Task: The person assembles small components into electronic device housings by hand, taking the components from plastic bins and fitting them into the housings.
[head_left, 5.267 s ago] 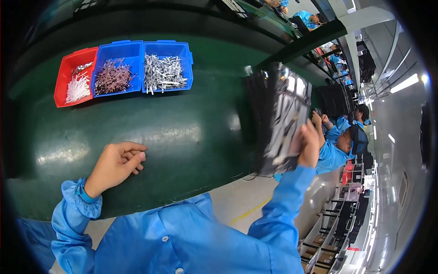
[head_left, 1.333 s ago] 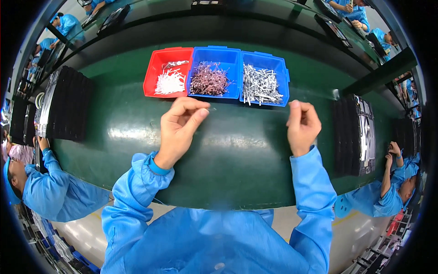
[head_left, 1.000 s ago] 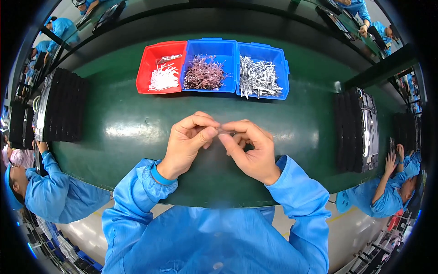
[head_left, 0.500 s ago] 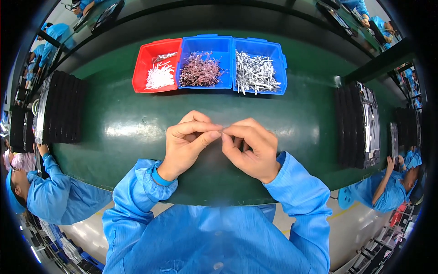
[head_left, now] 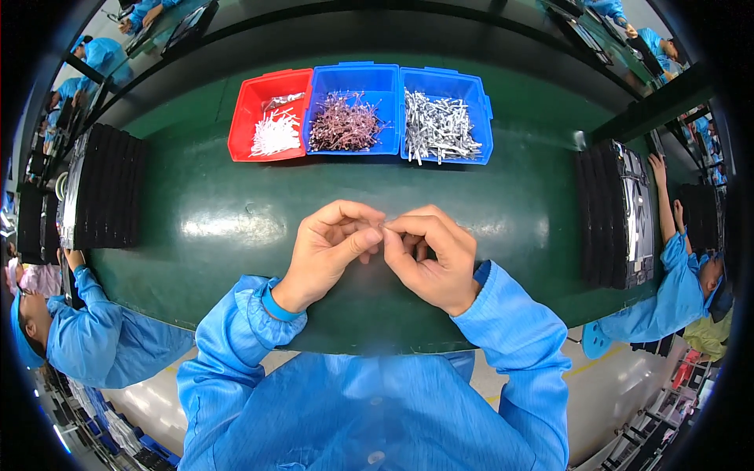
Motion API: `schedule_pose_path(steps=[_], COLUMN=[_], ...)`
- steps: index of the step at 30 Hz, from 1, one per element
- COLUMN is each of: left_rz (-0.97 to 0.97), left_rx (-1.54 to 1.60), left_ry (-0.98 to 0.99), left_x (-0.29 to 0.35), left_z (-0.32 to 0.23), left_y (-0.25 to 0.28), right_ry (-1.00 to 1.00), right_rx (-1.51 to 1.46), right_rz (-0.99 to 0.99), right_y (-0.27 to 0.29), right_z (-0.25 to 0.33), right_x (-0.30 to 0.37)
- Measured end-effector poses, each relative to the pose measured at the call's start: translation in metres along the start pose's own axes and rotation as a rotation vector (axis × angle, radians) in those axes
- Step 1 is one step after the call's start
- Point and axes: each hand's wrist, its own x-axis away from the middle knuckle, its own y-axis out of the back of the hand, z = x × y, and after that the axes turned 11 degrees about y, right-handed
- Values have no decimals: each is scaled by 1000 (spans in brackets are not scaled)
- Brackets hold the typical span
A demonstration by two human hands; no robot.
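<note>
Both hands are brought together over the middle of the green desk [head_left: 204, 228], just in front of the body. The left hand [head_left: 330, 247] is angled inward from the lower left, its wrist bent and its knuckles raised, with the blue sleeve cuff bunched behind it. The right hand [head_left: 432, 255] is angled inward from the lower right in a matching pose, fingers curled under the palm. The thumbs and forefingers of both hands are pressed tip to tip at one spot, where a tiny part [head_left: 382, 228] is pinched; it is too small for its kind to be told. The grip of each hand is thus closed on that small piece, held just above the desk surface, and the remaining fingers are folded loosely beneath.

Beyond the hands, well apart from them, three bins are set side by side at the far edge: a red bin [head_left: 247, 118] with white pieces, a middle blue bin [head_left: 345, 78] with dark reddish pieces, and a right blue bin [head_left: 483, 118] with silvery pieces. A stack of black trays [head_left: 110, 188] is seen at the left end of the desk, and another black stack [head_left: 605, 216] at the right end. Other people in blue coats are seated at either side.
</note>
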Motion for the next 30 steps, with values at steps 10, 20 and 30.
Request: schedule_pose_path(steps=[10, 20, 30], left_rz=[-77, -120, -117], left_rx=[-127, -186, -147], left_ry=[-139, -193, -213], left_x=[2, 2, 1], left_z=[-1, 1, 5], left_y=[-3, -2, -3], right_ry=[2, 117, 98], right_rx=[113, 118, 98], right_rz=[9, 25, 47], right_y=[0, -3, -6], right_z=[-1, -4, -5], right_x=[3, 1, 5])
